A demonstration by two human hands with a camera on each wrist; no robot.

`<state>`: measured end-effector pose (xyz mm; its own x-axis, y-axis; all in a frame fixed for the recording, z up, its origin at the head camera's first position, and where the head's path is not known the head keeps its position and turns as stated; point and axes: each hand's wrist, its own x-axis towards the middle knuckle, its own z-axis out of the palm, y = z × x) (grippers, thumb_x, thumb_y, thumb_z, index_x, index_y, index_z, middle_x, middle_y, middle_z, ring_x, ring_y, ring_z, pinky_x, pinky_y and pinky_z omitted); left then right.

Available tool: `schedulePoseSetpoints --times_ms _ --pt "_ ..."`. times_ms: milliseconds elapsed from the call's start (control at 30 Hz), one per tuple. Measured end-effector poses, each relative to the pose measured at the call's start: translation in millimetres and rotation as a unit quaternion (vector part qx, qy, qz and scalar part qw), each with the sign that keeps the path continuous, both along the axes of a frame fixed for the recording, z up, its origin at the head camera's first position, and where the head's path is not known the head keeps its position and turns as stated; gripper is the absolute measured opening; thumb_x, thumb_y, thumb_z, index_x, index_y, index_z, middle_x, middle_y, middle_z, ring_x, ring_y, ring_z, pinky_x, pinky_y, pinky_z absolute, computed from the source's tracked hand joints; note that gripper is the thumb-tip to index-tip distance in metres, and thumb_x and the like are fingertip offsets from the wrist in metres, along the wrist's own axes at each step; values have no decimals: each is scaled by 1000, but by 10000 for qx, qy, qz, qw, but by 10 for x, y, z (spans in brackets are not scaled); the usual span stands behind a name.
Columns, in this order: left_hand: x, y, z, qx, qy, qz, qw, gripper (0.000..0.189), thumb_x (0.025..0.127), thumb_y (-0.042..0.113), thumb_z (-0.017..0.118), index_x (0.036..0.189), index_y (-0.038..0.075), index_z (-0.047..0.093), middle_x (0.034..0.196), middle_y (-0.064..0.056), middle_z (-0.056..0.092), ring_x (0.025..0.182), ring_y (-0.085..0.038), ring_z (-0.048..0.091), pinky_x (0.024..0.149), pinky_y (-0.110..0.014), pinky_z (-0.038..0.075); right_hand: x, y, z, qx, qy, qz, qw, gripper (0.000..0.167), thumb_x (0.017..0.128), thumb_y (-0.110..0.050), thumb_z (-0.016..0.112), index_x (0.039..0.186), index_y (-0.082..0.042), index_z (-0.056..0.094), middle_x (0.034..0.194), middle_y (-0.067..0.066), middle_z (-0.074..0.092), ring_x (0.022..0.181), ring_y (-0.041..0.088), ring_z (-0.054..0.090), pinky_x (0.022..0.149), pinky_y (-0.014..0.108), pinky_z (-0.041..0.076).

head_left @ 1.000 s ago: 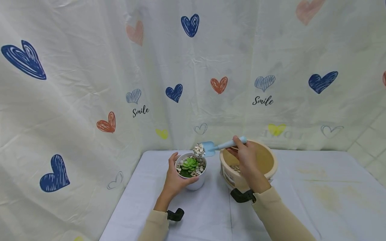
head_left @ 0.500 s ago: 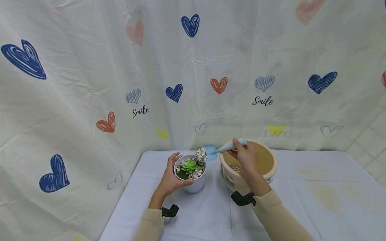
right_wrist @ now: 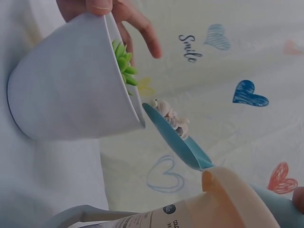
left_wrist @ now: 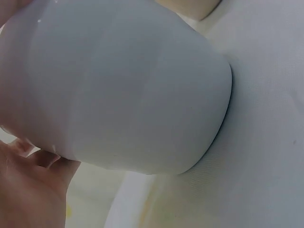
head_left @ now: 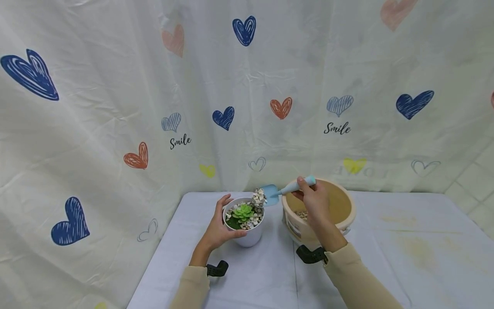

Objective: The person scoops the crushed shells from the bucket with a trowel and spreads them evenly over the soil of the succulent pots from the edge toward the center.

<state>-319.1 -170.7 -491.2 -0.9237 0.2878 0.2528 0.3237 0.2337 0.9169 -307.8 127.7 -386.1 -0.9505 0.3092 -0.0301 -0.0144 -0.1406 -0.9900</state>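
Note:
My left hand (head_left: 218, 231) holds a white flower pot (head_left: 248, 237) near its rim, thumb on the near side and fingers round the far left. In the pot sit a green succulent (head_left: 242, 212) and pale pebbles. My right hand (head_left: 316, 204) grips the handle of a small light-blue trowel (head_left: 271, 195). On its blade lies a heap of pebbles (head_left: 259, 197), right at the pot's right rim. The right wrist view shows the trowel (right_wrist: 178, 145) tip close to the rim. The pot's wall (left_wrist: 133, 85) fills most of the left wrist view, standing on the cloth.
A cream bucket (head_left: 350, 210) with pebbles (head_left: 302, 214) in its bottom stands right of the pot, under my right forearm. A white cloth (head_left: 266, 283) covers the table. Behind hangs a curtain (head_left: 293, 64) printed with hearts.
Over the second, the trowel with its pebbles has shifted slightly right and down to the pot's rim. My left hand and the pot have moved slightly left. The last half second shows almost no motion.

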Motion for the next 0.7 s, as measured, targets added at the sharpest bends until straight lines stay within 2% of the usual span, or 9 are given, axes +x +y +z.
schedulePoseSetpoints --times_ms 133,367,533,700 --pt "0 -10 -8 78 -23 34 10000 119 70 22 95 158 42 18 164 -13 26 143 -32 44 116 -58 38 2 -8 -8 136 -14 6 9999 33 105 -36 57 117 -5 58 120 9 59 101 17 71 90 26 59" --pt "-35 -53 -43 358 98 -140 9992 115 73 18 93 157 42 19 163 -12 31 148 -32 40 121 -61 26 -3 -18 -21 322 105 -14 9994 35 103 -36 60 116 -3 60 115 8 60 97 14 71 93 29 59" --pt "-42 -75 -52 373 61 -244 9990 115 74 18 92 159 40 18 167 -10 28 151 -31 34 122 -61 25 -6 -28 -33 456 202 -30 9987 35 103 -35 61 117 -3 61 111 7 60 94 12 72 86 23 59" --pt "-23 -54 -57 294 14 -127 9995 115 73 20 92 158 41 17 168 -6 27 153 -31 31 122 -64 24 -4 -34 -39 517 216 -37 9984 36 102 -36 61 116 -3 62 110 7 60 93 11 71 82 19 59"
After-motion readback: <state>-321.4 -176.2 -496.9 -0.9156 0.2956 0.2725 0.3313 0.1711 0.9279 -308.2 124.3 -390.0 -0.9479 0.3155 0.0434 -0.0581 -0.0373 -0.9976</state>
